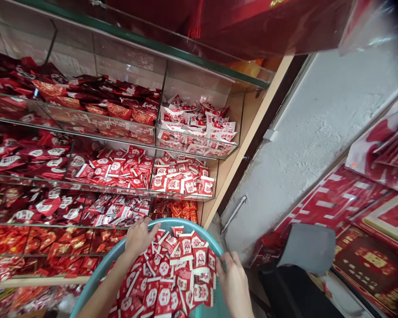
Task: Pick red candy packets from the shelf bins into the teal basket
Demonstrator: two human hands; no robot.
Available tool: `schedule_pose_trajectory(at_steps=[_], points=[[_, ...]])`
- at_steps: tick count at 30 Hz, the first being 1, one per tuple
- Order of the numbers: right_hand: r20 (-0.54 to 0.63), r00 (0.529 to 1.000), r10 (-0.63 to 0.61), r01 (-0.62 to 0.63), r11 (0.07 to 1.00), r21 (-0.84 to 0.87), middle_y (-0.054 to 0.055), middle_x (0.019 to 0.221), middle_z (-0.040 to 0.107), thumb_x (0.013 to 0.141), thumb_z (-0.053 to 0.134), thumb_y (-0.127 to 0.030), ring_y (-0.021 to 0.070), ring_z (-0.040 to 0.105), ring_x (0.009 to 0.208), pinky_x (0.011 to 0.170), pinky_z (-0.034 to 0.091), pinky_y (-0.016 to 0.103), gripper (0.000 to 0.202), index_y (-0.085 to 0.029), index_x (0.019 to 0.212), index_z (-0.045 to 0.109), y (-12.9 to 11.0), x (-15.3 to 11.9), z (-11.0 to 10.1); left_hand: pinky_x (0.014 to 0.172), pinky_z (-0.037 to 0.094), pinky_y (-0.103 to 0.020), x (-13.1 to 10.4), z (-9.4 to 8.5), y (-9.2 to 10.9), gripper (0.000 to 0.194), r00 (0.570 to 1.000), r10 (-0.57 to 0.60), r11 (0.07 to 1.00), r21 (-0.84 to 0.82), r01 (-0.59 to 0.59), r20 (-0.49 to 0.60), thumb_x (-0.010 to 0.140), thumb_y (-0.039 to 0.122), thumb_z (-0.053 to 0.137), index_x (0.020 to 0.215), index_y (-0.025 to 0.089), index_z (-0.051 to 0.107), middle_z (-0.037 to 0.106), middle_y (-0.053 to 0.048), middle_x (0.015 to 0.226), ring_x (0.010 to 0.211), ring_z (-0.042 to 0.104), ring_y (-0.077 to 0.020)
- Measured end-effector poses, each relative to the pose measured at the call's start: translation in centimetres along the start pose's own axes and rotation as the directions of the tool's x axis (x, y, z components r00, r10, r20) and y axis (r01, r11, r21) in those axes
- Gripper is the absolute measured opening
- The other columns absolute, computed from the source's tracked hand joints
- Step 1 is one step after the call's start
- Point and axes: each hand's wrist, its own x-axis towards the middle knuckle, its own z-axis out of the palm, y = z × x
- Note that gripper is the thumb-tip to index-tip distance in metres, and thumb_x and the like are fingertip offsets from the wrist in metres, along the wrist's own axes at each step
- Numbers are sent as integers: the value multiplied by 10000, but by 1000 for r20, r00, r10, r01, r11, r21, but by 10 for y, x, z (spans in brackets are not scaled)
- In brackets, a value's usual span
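Note:
A round turquoise plastic basket, heaped with small red-and-white wrapped candies, is in front of me at the bottom of the view. My left hand is at its far left rim, thumb pointing inward over the candies and the other fingers bent over the edge. On the right side, my right hand is closed round the rim, with its thumb on the inside by the candies. The fingertips beyond the rim are hidden on both hands.
A shelf rack with clear dividers holds several rows of red and white candy packets. Its wooden side post stands beside a grey wall. At lower right are a black-and-grey chair-like object and red boxes.

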Motion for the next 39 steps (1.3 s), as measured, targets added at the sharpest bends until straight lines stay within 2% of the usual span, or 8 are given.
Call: schedule_pose_trajectory(at_steps=[9, 14, 17, 20, 25, 29, 34, 39], points=[[-10, 1000, -8, 7, 997, -74, 10, 806, 501, 889, 337, -318, 119, 572, 567, 484, 349, 226, 236, -220, 739, 489, 6, 2, -3, 765, 389, -313, 1, 0, 0, 485, 1000, 15, 1000, -2, -15, -2, 836, 545, 295, 946, 171, 582, 647, -106, 959, 905, 588, -238], [-126, 973, -192, 200, 979, 49, 29, 861, 524, 901, 340, -324, 132, 580, 653, 586, 405, 235, 241, -216, 806, 533, -26, 45, -53, 753, 391, -308, 0, 0, -1, 447, 1000, 17, 1000, -23, -17, -3, 848, 502, 286, 926, 169, 575, 649, -100, 928, 891, 593, -232], [-191, 907, -376, 400, 910, 109, 49, 922, 539, 901, 353, -285, 139, 579, 731, 652, 422, 236, 217, -207, 879, 553, -56, 83, -87, 755, 393, -307, 0, 0, -2, 437, 1000, 20, 999, -27, -20, -1, 847, 495, 293, 919, 169, 573, 650, -99, 932, 895, 593, -232], [-151, 837, -526, 539, 840, 57, 59, 996, 543, 898, 360, -230, 142, 575, 818, 712, 422, 233, 216, -204, 967, 563, -88, 120, -103, 771, 391, -307, 1, 1, -3, 422, 1000, 28, 999, -27, -28, -2, 844, 485, 307, 923, 170, 577, 651, -99, 936, 910, 590, -232], [22, 818, -575, 569, 804, -174, 74, 1102, 525, 911, 318, -196, 160, 572, 881, 716, 418, 245, 272, -195, 1030, 562, -127, 170, -98, 783, 391, -315, 1, 0, -3, 428, 1000, 30, 999, -31, -30, -6, 847, 485, 301, 921, 171, 581, 652, -103, 938, 906, 592, -235], [97, 845, -526, 531, 800, -280, 88, 1091, 557, 907, 328, -170, 187, 526, 1012, 782, 401, 255, 273, -189, 1007, 581, -144, 204, -85, 785, 391, -306, 0, 0, -3, 431, 1000, 16, 999, -48, -17, -17, 849, 488, 303, 931, 171, 583, 647, -99, 962, 932, 586, -232], [79, 920, -384, 389, 870, -302, 147, 969, 625, 909, 348, -256, 220, 589, 905, 748, 423, 299, 303, -129, 976, 615, -162, 237, -69, 800, 389, -294, 1, 3, -4, 447, 1000, 8, 998, -58, -9, -6, 839, 512, 326, 958, 162, 578, 643, -96, 968, 940, 581, -225], [30, 956, -292, 288, 914, -288, 181, 1052, 602, 898, 377, -356, 246, 571, 960, 761, 429, 321, 370, -95, 1038, 598, -178, 247, -55, 793, 389, -301, 1, 4, -7, 417, 1000, 29, 997, -78, -29, -6, 845, 485, 328, 950, 166, 576, 641, -93, 950, 914, 586, -224]])
